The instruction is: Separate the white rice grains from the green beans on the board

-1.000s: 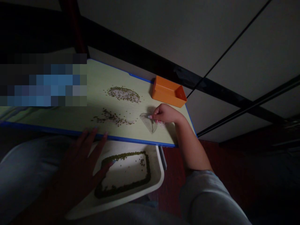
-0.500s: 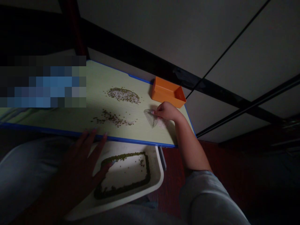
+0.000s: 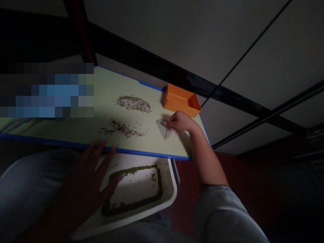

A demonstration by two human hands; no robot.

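Note:
My right hand (image 3: 180,121) rests on the pale green table (image 3: 106,135) near its right end, fingers pinched on a small clear plastic piece (image 3: 163,129) that stands on edge over a thin patch of white grains. My left hand (image 3: 88,175) lies flat with fingers spread on the near rim of a white tray (image 3: 167,199) in my lap, just below the table's blue front edge. Green beans ring the inside of the tray. Two loose heaps of mixed beans and grains (image 3: 133,103) (image 3: 121,128) lie on the table left of my right hand.
An orange plastic box (image 3: 181,100) sits at the table's far right corner, just beyond my right hand. A blurred blue patch covers the table's left end. Dark beams and a wall run behind the table. The room is dim.
My right hand drew the clear plastic piece slightly toward the orange box and tipped it more upright. My left hand stayed on the tray.

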